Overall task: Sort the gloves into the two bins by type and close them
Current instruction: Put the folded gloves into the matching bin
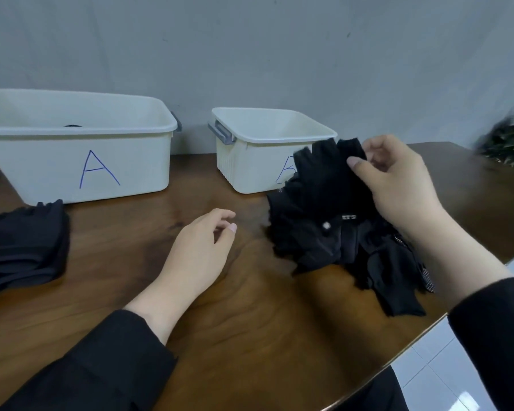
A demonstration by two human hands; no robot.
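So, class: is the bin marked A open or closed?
Open. Bin A has no lid on it; its rim and inner walls show, with something dark inside.

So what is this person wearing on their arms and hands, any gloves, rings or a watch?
Both arms wear long black sleeves, the left sleeve and the right sleeve, of plain dark cloth with no visible markings, ending above the wrists. The left hand and right hand are bare: no gloves, rings or watch show. The fingernails look short and pale.

Head cam, looks fwd-down, close over table.
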